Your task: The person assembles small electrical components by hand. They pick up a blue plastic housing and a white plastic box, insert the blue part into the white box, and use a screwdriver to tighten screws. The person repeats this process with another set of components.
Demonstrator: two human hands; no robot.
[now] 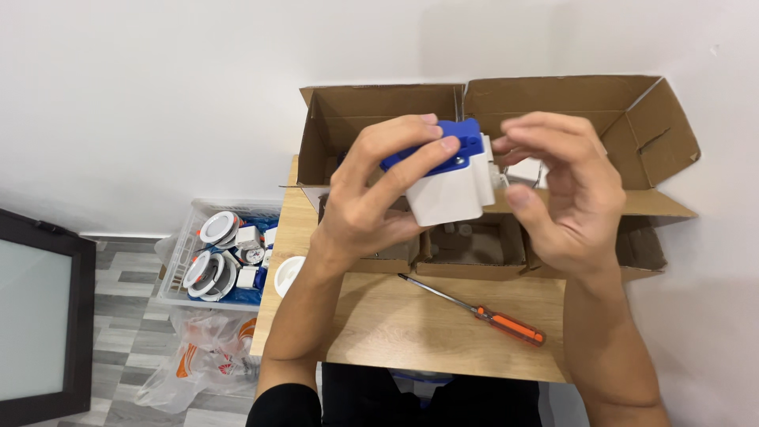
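Observation:
My left hand point(371, 198) grips a small white box-shaped device with a blue top point(449, 180), held up over the open cardboard box point(656, 126). Its fingers wrap over the blue part and its thumb is under the white body. My right hand point(565, 194) is at the device's right side, fingers curled, pinching a thin wire or small part that sticks out there. Both hands are raised above the wooden table point(411, 324).
A screwdriver with an orange handle point(506, 323) lies on the table near the front edge. A white round part point(286, 274) sits at the table's left edge. A clear crate of round white lamp fittings point(225, 253) and a plastic bag point(202, 360) are on the floor left.

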